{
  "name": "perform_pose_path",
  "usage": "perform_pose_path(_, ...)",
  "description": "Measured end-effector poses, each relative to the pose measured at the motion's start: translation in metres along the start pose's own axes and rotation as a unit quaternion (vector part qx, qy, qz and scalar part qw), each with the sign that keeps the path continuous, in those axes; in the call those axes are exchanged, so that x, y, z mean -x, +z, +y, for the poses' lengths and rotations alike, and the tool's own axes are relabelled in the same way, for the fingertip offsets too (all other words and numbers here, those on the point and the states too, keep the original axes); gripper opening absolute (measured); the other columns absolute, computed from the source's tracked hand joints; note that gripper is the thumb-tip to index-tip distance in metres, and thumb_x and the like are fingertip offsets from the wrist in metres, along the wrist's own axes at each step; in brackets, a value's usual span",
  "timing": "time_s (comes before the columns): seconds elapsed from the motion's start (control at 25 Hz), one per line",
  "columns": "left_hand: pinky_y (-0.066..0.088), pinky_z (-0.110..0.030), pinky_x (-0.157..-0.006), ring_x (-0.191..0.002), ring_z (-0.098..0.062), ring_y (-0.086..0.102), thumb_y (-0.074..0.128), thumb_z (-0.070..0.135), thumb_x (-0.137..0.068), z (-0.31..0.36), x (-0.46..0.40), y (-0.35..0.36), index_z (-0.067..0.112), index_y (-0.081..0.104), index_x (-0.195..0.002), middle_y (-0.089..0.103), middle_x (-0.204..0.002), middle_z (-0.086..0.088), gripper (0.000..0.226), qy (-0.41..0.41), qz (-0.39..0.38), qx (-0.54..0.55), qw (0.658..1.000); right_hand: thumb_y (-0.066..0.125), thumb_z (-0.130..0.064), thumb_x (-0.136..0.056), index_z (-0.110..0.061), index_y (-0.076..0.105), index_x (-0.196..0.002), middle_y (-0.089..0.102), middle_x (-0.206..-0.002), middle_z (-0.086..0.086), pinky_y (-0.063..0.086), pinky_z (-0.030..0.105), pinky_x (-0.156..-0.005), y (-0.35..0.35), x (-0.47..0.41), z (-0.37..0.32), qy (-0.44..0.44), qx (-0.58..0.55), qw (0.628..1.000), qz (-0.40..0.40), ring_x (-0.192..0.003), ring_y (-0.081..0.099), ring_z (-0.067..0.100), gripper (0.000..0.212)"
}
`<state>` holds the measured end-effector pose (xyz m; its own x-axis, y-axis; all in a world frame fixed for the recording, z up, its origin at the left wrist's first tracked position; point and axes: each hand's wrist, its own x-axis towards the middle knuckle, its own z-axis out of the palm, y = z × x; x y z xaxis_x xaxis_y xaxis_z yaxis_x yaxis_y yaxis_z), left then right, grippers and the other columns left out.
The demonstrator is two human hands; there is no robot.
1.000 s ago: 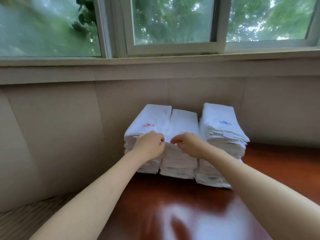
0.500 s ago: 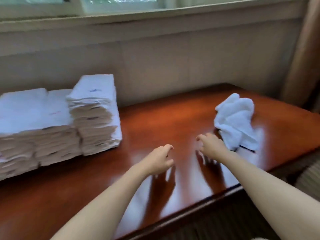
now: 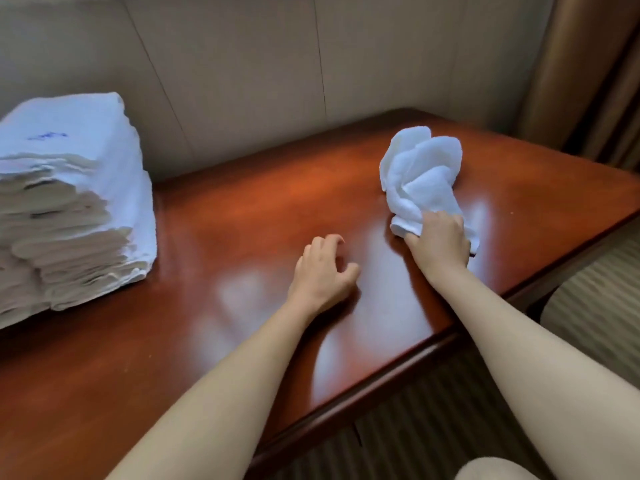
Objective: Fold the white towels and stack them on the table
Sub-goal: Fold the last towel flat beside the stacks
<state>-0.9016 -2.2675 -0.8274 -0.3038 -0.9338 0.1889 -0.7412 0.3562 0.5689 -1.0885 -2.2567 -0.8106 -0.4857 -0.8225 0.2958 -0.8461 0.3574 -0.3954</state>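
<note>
One loose towel (image 3: 420,181) left that I can see, crumpled on the table (image 3: 242,209), right side near the far edge. My right hand (image 3: 438,242) has fingers curled into its near end, gripping a bunch of cloth. My left hand (image 3: 322,271) holds nothing, fingers loosely bent, hovering or resting on the wood just left of the right hand, can't tell if it touches.

Risks imo:
- I've got a wad, not a corner. If I lift from here it'll hang twisted, so the fold starts crooked and edges won't line up.
- Tabletop is glossy, so cloth prob slides when I smooth it w/ one hand. Left hand needs to pin it.
- Towel sits close to the right table edge; a careless drag could drop part of it over.
- Folded stack (image 3: 69,202) at left is tall w/ ragged layers, leaning look. Placing another on top off-centre could shift it.

Counts: 1 unfolded towel, 1 stack in view (cut off at left, too many layers to count), 2 hands, 1 table.
</note>
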Motion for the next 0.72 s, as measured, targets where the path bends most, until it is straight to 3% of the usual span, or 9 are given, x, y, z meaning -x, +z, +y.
perform_pose_path(0.12,0.038,-0.020,-0.078,-0.089,-0.018,0.055,0.052,0.041,-0.080,-0.004,-0.005,-0.009,0.013,0.046,-0.130,0.058,-0.095,-0.001,0.058,-0.093,0.068,0.239,0.964,0.056,-0.039,-0.088,-0.005,0.063,-0.108,0.060,-0.109,0.014,0.037,0.036,-0.071,0.002,0.032,-0.031,-0.061,-0.031,0.997,-0.033,-0.110,0.049,0.033,0.040)
perform_pose_path(0.2,0.040,-0.023,-0.085,-0.094,-0.015,0.055,0.054,0.047,-0.083,-0.005,-0.004,-0.014,0.011,0.048,-0.130,0.059,-0.103,0.000,0.060,-0.126,0.070,0.294,0.945,0.054,-0.040,-0.088,-0.007,0.063,-0.112,0.059,-0.114,0.012,0.042,0.038,-0.080,0.004,0.061,-0.059,-0.112,-0.045,0.990,-0.065,-0.115,0.048,0.031,0.041)
perform_pose_path(0.32,0.044,-0.025,-0.067,-0.080,-0.015,0.055,0.061,0.034,-0.088,-0.010,0.006,-0.028,0.011,0.058,-0.097,0.059,-0.089,-0.003,0.025,-0.152,0.057,0.339,0.926,0.052,-0.035,-0.089,-0.010,0.064,-0.110,0.060,-0.111,0.008,0.044,0.037,-0.081,0.006,0.097,-0.090,-0.173,-0.084,0.977,-0.097,-0.111,0.051,0.027,0.035)
perform_pose_path(0.4,0.043,-0.025,-0.058,-0.075,-0.020,0.055,0.061,0.023,-0.089,-0.027,0.024,-0.047,0.010,0.058,-0.089,0.059,-0.083,-0.007,0.014,-0.172,0.022,0.385,0.906,0.052,-0.034,-0.087,-0.012,0.065,-0.107,0.060,-0.106,0.006,0.045,0.036,-0.078,0.006,0.111,-0.102,-0.200,-0.100,0.966,-0.129,-0.106,0.053,0.024,0.033)
perform_pose_path(0.56,0.041,-0.029,-0.060,-0.072,-0.021,0.055,0.056,0.013,-0.091,-0.071,0.068,-0.090,0.007,0.060,-0.090,0.059,-0.082,-0.011,0.008,-0.187,0.010,0.375,0.908,0.051,-0.040,-0.077,-0.016,0.062,-0.084,0.055,-0.086,-0.002,0.046,0.033,-0.069,0.012,0.144,-0.133,-0.252,-0.166,0.934,-0.193,-0.087,0.053,0.020,0.026)
perform_pose_path(0.72,0.044,-0.028,-0.061,-0.069,-0.019,0.057,0.057,0.008,-0.090,-0.104,0.111,-0.136,0.010,0.060,-0.080,0.061,-0.077,-0.008,0.011,-0.237,0.054,0.374,0.895,0.051,-0.035,-0.078,-0.011,0.056,-0.079,0.052,-0.081,0.000,0.038,0.031,-0.068,0.019,0.184,-0.190,-0.335,-0.176,0.896,-0.232,-0.084,0.046,0.018,0.024)
